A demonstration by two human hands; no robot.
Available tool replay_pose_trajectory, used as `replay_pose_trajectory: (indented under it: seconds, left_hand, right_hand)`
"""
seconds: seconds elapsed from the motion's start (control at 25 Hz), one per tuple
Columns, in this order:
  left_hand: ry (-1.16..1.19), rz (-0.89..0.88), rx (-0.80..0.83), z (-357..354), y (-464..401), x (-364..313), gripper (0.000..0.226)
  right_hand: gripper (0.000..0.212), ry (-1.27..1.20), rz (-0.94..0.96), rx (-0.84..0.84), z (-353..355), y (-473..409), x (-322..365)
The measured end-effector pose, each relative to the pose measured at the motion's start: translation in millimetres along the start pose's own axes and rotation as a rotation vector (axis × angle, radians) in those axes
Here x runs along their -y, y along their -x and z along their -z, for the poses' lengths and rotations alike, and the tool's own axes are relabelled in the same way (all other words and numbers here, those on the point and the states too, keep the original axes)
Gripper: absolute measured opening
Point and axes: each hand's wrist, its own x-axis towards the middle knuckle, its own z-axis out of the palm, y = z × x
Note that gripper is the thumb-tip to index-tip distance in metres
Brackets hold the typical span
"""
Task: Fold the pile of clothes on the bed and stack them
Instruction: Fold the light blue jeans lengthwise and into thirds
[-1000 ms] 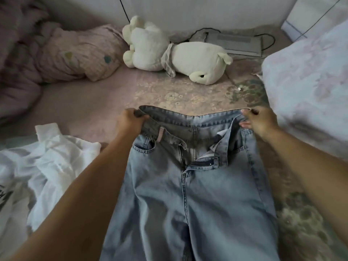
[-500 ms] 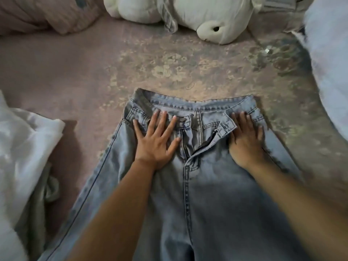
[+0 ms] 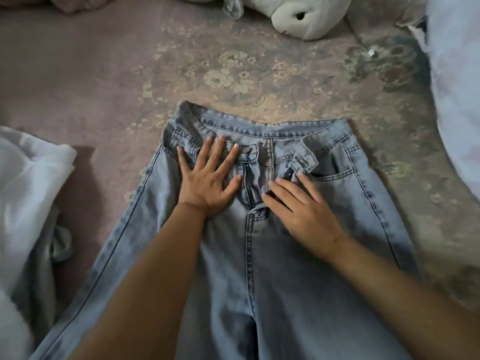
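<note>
the jeans [image 3: 259, 255] lie front-up on the bed [image 3: 104, 74], waistband at the far end and the legs running back toward the person and out of the bottom of the view, so the long axis goes straight away from the body. the fly is open and the right waistband flap sits folded over beside it.

the left hand [image 3: 207, 178] presses flat on the left front panel, fingers straight and spread, tips on the waistband just beside the button. the right hand [image 3: 304, 206] rests on the other side of the fly, fingers extended and angled inward toward the open zipper; the tips touch the flap's edge, though whether they are nipping the cloth or only pushing it is hard to tell from here.

the fold that comes next, as i judge it, turns on that centre seam: it lies between the two hands (each about equally near), so one leg can be carried sideways over the other along the long axis.

a white garment [image 3: 31, 178] waits crumpled at the left, and a plush toy [image 3: 306, 16] lies beyond the waistband.
</note>
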Motion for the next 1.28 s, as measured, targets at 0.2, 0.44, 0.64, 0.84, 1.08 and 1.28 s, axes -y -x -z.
replay_pose_trajectory:
  seconds: [0.2,0.44,0.64,0.84,1.08,1.28]
  left_hand:
    - [-0.085,0.02,-0.11,22.6,17.2,-15.8,0.065]
    - [0.094,-0.06,-0.129,14.0,116.9,-68.8,0.063]
    - [0.047,-0.029,-0.074,2.8,114.8,-70.0,0.069]
    - [0.062,-0.084,-0.111,3.2,118.1,-69.6,0.062]
    - [0.078,-0.074,-0.12,4.2,115.6,-68.5,0.06]
    - [0.071,-0.063,-0.13,3.4,115.6,-70.0,0.059]
  right_hand:
    - [0.037,-0.156,0.012,0.039,24.0,-5.5,8.9]
    - [0.023,-0.572,-0.381,0.289,44.3,-48.1,12.5]
    - [0.021,-0.562,-0.319,0.307,35.2,-49.0,13.0]
    - [0.018,-0.48,-0.211,0.32,31.4,-41.6,13.8]
    - [0.037,-0.166,0.056,0.301,35.2,-58.0,13.3]
    - [0.029,0.01,0.072,0.277,33.2,-78.9,-8.1]
